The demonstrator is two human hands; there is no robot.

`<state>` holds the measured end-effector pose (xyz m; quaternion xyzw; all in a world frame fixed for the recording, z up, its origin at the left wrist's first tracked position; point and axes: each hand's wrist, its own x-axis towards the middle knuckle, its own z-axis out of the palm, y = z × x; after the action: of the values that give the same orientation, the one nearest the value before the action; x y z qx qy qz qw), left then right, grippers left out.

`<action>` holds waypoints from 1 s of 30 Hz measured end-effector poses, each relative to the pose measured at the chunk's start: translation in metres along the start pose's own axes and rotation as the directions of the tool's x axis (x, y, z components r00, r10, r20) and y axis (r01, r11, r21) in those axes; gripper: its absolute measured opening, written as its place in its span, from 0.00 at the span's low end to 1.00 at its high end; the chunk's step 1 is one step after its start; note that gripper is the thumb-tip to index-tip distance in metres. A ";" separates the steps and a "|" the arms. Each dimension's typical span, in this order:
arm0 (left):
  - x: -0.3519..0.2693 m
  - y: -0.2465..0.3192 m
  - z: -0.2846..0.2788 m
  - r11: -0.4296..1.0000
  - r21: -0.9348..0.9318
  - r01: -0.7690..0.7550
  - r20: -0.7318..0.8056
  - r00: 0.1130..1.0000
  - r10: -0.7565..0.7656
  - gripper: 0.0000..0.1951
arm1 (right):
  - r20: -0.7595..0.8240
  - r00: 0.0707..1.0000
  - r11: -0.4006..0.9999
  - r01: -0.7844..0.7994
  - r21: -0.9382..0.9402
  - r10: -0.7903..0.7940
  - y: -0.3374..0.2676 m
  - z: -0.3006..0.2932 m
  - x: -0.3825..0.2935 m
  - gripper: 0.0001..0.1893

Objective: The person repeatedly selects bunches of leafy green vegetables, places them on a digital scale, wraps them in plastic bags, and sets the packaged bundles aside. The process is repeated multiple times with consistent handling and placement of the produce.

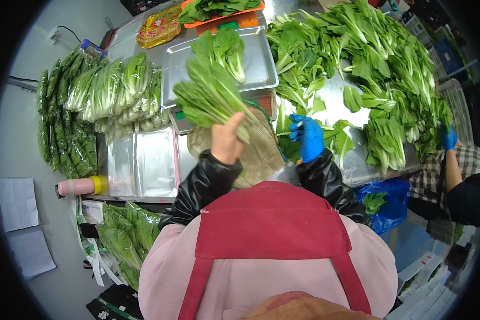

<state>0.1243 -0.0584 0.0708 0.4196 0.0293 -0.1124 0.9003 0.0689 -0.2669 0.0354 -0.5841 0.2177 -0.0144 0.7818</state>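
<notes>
My bare left hand [227, 138] is closed around the white stems of a bunch of leafy greens [212, 94], its leaves pointing up and left over the near part of a metal tray [260, 74]. More greens [234, 54] lie in that tray, which rests on a digital scale [266, 105]. My right hand [307, 138], in a blue glove, has its fingers curled beside loose leaves near the table's front; whether it holds something small cannot be told. Between and beyond my hands lies a brown woven sack [260, 150]. Loose greens [372, 60] are heaped across the right of the table.
Bagged greens [112, 88] are piled at the left, above flat clear plastic bags [156, 160]. A pink bottle [78, 187] lies at the left edge. An orange tray [220, 16] stands at the back. A co-worker's gloved hand [449, 138] touches greens at far right.
</notes>
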 end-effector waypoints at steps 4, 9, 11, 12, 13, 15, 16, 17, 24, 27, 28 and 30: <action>0.071 0.066 -0.022 0.992 0.049 -0.115 -0.014 0.993 0.116 0.15 | 0.019 0.997 0.974 -0.069 -0.213 0.075 0.026 -0.045 0.015 0.21; 0.145 0.071 -0.064 -0.233 0.943 0.238 -0.104 0.875 0.472 0.30 | 0.097 0.979 0.740 0.199 -0.643 -0.178 0.085 -0.067 0.019 0.13; 0.155 0.066 -0.076 -0.127 0.975 0.183 -0.069 0.792 0.606 0.36 | 0.141 0.931 0.622 0.332 -0.710 -0.336 0.096 -0.069 0.018 0.13; 0.153 0.065 -0.077 -0.073 0.982 0.173 -0.089 0.769 0.633 0.39 | 0.130 0.934 0.659 0.329 -0.677 -0.333 0.097 -0.069 0.016 0.12; 0.146 0.065 -0.073 -0.036 0.997 0.064 -0.017 0.680 0.733 0.38 | 0.118 0.956 0.665 0.272 -0.696 -0.268 0.096 -0.067 0.016 0.12; 0.124 0.072 -0.048 0.078 0.994 -0.074 -0.022 0.574 0.819 0.38 | 0.088 0.966 0.705 0.239 -0.668 -0.245 0.087 -0.063 0.013 0.12; 0.103 0.076 -0.029 0.131 0.917 -0.377 0.140 0.611 0.779 0.34 | 0.085 0.971 0.716 0.224 -0.661 -0.225 0.081 -0.060 0.012 0.12; 0.079 0.076 -0.003 0.238 0.761 -0.603 0.285 0.640 0.713 0.30 | 0.055 0.972 0.672 0.199 -0.714 -0.230 0.076 -0.055 0.010 0.12; -0.044 0.107 0.158 0.272 -0.245 -0.931 0.680 0.034 0.732 0.03 | 0.300 0.953 0.275 0.300 -0.914 -0.042 0.059 -0.048 0.012 0.16; -0.062 0.126 0.172 0.115 -0.146 -0.983 0.847 -0.064 0.528 0.02 | 0.132 0.978 0.601 0.202 -0.774 -0.158 0.068 -0.063 0.021 0.16; -0.066 0.130 0.173 0.079 -0.107 -0.991 0.914 -0.066 0.401 0.02 | 0.123 0.978 0.614 0.202 -0.763 -0.168 0.072 -0.069 0.023 0.16; -0.067 0.134 0.175 0.075 -0.107 -0.991 0.921 -0.070 0.383 0.02 | 0.110 0.977 0.629 0.201 -0.751 -0.181 0.077 -0.080 0.030 0.16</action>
<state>0.0822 -0.0966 0.2941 0.5261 -0.6624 0.2664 0.4620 0.0497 -0.3235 -0.0632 -0.8766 0.1313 0.0023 0.4629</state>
